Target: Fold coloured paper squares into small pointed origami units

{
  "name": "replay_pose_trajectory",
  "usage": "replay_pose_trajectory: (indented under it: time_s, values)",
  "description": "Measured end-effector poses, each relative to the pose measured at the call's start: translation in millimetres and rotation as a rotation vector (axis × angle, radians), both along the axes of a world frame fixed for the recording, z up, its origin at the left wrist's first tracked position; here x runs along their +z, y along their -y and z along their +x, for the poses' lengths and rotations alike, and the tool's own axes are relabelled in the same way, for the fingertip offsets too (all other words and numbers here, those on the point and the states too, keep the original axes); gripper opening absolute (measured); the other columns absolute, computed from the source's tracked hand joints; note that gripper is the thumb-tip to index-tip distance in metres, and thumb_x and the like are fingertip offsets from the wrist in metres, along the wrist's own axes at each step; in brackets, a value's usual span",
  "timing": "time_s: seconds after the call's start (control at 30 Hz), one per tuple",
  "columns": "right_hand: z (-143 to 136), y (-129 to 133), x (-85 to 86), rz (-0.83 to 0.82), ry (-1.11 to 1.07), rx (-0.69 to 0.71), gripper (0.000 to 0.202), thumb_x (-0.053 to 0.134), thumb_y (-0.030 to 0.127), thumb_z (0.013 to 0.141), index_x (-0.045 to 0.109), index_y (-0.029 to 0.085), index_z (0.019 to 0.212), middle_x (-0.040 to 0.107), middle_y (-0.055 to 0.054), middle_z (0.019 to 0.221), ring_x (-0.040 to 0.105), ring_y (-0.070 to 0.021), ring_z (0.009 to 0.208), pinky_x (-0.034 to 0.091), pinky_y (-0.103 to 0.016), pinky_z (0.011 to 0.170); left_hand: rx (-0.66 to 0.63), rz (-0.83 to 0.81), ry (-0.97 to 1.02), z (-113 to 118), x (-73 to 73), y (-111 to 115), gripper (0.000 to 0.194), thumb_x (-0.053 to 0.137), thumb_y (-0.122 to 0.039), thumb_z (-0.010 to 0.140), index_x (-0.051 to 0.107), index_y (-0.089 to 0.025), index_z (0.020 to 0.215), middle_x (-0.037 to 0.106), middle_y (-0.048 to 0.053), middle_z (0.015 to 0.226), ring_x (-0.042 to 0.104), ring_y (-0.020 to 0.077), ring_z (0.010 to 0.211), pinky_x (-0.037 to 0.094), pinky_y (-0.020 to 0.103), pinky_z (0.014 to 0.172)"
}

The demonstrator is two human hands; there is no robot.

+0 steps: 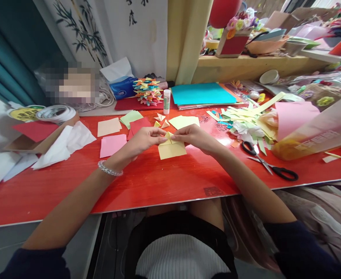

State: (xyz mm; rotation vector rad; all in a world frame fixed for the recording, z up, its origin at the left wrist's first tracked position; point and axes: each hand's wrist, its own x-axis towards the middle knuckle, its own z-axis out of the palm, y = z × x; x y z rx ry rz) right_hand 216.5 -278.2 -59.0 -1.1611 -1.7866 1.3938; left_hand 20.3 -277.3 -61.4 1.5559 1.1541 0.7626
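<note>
A yellow sheet of paper [172, 151], partly folded to a peak at its top, is held just above the red table [147, 182]. My left hand [145, 140] pinches its upper left side, and my right hand [195, 138] pinches the upper right; the fingertips nearly meet at the peak. Behind the hands lie small folded paper pieces [160, 117] in pale pink and yellow. Squares of paper surround them: a pink stack [113, 145], a peach stack [109, 126], a green stack [131, 118], red squares [139, 124] and a pale yellow stack [184, 121].
Black-handled scissors [267, 162] lie open at the right, near a heap of paper strips [250, 120]. A glue stick [166, 102] stands at the back beside a spiky paper ornament [147, 92] and blue sheets [203, 94]. A cardboard box [27, 144] and tape rolls [56, 113] sit left.
</note>
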Motion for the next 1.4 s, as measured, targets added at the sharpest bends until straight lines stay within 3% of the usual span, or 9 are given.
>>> replay_pose_trajectory:
  time_s: [0.2,0.43,0.97,1.07,1.17,1.27,1.4]
  values:
    - [1,-1,-0.1,-0.071,-0.034,-0.005,0.029,0.071,0.040,0.073,0.067,0.011,0.070,0.058,-0.001,0.065,0.050,-0.0091,0.059,0.042,-0.025,0.055,-0.059,0.106,0.001,-2,-7.5,-2,0.027,0.068,-0.032,0.074,0.069,-0.016,0.096,0.069,0.004,0.094,0.061,0.0162,0.089,0.047,0.033,0.084]
    - [1,-2,-4.0,-0.081,-0.018,0.016,0.031,0.070,0.042,0.073,0.066,0.012,0.068,0.057,-0.001,0.064,0.049,-0.0089,0.059,0.040,-0.024,0.053,-0.115,0.142,-0.034,-1,-9.5,-1,0.030,0.066,-0.037,0.076,0.068,-0.016,0.098,0.069,0.005,0.098,0.060,0.0171,0.091,0.046,0.033,0.083]
    - [-2,-2,-6.2,-0.092,0.039,0.013,0.034,0.070,0.043,0.075,0.060,0.013,0.064,0.050,0.001,0.060,0.042,-0.0083,0.057,0.034,-0.024,0.052,-0.158,0.163,-0.119,-1,-9.2,1,0.026,0.062,-0.036,0.079,0.066,-0.016,0.095,0.066,0.005,0.090,0.058,0.0148,0.081,0.044,0.029,0.071]
    - [-3,0,-5.6,-0.101,0.057,0.015,0.033,0.068,0.042,0.076,0.058,0.013,0.064,0.048,0.002,0.061,0.040,-0.0080,0.057,0.030,-0.024,0.052,-0.155,0.145,-0.146,0,-6.0,2,0.025,0.062,-0.035,0.079,0.065,-0.015,0.093,0.064,0.004,0.081,0.056,0.0137,0.073,0.043,0.029,0.068]
    - [-5,2,-4.6,-0.064,0.080,0.005,0.034,0.068,0.042,0.077,0.055,0.014,0.062,0.046,0.002,0.060,0.037,-0.0079,0.056,0.026,-0.025,0.051,-0.194,0.101,-0.133,-1,-0.4,2,0.026,0.065,-0.034,0.076,0.065,-0.015,0.094,0.066,0.005,0.085,0.059,0.0156,0.079,0.044,0.030,0.072]
    - [-7,4,-2.9,0.003,0.138,-0.006,0.037,0.067,0.044,0.078,0.053,0.015,0.059,0.039,0.004,0.057,0.031,-0.0078,0.054,0.020,-0.027,0.050,-0.155,0.104,-0.147,-1,3.0,2,0.026,0.066,-0.036,0.075,0.066,-0.016,0.091,0.067,0.006,0.093,0.060,0.0178,0.088,0.044,0.031,0.078]
    - [-9,7,-1.1,0.045,0.167,0.016,0.043,0.066,0.049,0.077,0.049,0.016,0.055,0.033,0.005,0.055,0.025,-0.0081,0.054,0.016,-0.028,0.050,-0.076,0.187,-0.164,1,-1.2,4,0.025,0.062,-0.041,0.077,0.067,-0.016,0.083,0.067,0.005,0.086,0.059,0.0177,0.083,0.043,0.032,0.076]
